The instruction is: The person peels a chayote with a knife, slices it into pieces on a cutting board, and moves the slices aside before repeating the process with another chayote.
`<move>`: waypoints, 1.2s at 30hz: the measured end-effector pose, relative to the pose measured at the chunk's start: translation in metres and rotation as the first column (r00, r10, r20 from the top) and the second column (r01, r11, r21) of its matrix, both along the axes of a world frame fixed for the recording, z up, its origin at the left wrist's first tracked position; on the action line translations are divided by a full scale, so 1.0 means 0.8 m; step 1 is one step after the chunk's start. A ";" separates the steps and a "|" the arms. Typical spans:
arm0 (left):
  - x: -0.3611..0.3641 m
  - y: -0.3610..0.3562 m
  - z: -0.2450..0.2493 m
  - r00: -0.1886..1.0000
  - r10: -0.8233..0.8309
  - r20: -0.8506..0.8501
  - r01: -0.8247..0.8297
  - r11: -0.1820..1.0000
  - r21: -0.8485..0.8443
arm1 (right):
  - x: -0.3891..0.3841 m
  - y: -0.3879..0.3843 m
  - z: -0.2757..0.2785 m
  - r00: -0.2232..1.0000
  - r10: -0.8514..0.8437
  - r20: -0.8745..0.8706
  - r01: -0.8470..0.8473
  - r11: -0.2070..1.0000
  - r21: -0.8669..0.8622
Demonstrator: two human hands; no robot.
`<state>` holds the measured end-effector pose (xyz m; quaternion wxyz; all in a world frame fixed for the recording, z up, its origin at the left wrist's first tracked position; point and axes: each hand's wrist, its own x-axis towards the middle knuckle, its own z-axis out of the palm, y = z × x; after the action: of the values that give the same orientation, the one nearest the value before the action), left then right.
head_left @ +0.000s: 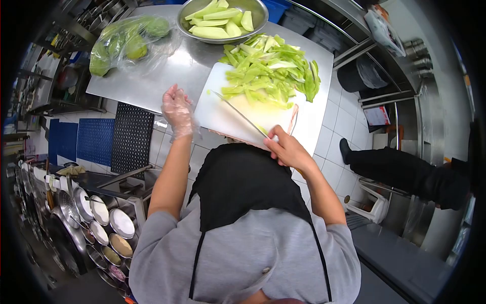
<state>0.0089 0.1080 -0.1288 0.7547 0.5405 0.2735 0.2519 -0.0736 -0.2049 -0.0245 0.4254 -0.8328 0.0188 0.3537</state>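
Note:
My left hand [178, 112], in a clear plastic glove, is raised at the table's front edge, left of the white cutting board [207, 109]. Its fingers are curled in, and whether they hold anything is hidden. My right hand [286, 148] grips a knife [242, 115] at the board's front right, its blade slanting up and left over the board. Light green peelings [273, 66] are heaped on the back of the board and beyond it. Behind them, a metal bowl [264, 23] holds several peeled pale green pieces [210, 32].
A clear plastic bag [132, 40] of green vegetables lies on the steel table [167, 71] at the back left. Metal containers of ingredients [121, 223] stand at lower left. Another person's dark-clothed leg [390, 164] shows at right, near a black bin [354, 78].

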 end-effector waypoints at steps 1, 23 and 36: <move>-0.008 -0.007 -0.003 1.000 -0.013 0.008 0.012 0.994 0.110 | 0.010 0.013 0.000 1.000 0.021 -0.020 -0.021 1.000 0.018; -0.019 -0.062 -0.020 0.990 -0.142 -0.025 0.129 0.794 0.594 | 0.030 -0.085 -0.006 0.997 0.065 -0.052 -0.069 0.993 -0.097; -0.001 -0.158 0.024 0.961 -0.250 -0.117 0.233 0.511 0.827 | 0.070 -0.113 0.036 0.895 0.093 0.435 0.031 0.962 -0.271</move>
<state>0.0077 -0.0186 -0.1098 0.4369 0.8638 0.0366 0.2485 -0.0177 -0.2957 0.0041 0.2948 -0.9418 -0.0440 0.1552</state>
